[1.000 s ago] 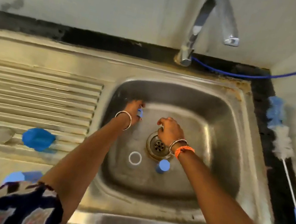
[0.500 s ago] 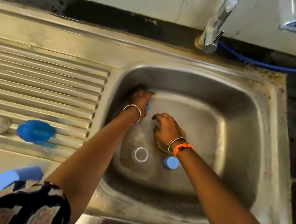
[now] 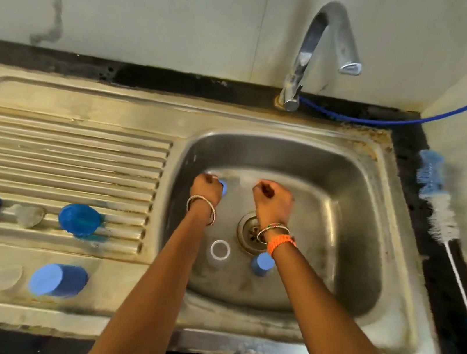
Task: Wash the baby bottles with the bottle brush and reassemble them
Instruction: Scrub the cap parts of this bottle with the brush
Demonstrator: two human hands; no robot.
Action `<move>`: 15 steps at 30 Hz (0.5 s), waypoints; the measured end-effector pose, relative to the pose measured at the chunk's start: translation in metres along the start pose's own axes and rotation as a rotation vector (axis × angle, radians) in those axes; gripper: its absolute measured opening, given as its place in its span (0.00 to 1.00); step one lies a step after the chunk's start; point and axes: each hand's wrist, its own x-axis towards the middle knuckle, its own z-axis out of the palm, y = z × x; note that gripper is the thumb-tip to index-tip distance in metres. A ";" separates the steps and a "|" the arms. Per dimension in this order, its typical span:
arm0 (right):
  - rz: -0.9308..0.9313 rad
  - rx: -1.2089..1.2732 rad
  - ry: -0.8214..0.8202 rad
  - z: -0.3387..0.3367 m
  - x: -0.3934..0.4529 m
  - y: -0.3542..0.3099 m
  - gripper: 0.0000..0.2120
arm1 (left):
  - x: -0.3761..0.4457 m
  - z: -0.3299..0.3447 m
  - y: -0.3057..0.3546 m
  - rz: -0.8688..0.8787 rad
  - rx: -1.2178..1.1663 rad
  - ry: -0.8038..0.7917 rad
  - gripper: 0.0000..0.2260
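Evidently the washing is barely begun: the bottle brush [image 3: 445, 222] lies unused on the surface right of the sink [image 3: 390, 263], and blue bottle parts [image 3: 58, 280] sit scattered on the drainboard. Inside the basin, the left hand [image 3: 207, 186] has its fingers curled round a small blue piece [image 3: 223, 188]; the right hand [image 3: 271, 199] is curled too, though I cannot tell whether it holds anything.

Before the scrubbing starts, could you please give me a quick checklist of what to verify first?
1. Bottle brush within reach, right of the sink: ok.
2. Tap running: not ok, no water visible.
3. Left hand holds a blue part: ok.
4. Right hand free for the brush: cannot tell, fingers curled.
5. Drain unblocked: ok.
6. Clear bottle upright in basin: ok.
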 end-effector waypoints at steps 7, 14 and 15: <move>-0.385 -0.015 0.272 -0.077 -0.051 -0.029 0.07 | -0.091 0.024 0.044 -0.046 -0.272 -0.540 0.11; -0.212 -0.291 0.412 -0.187 -0.080 0.009 0.15 | -0.151 0.077 0.023 0.138 -0.422 -0.599 0.06; -0.179 -0.350 0.468 -0.208 -0.081 0.018 0.15 | -0.159 0.085 0.022 0.127 -0.428 -0.611 0.09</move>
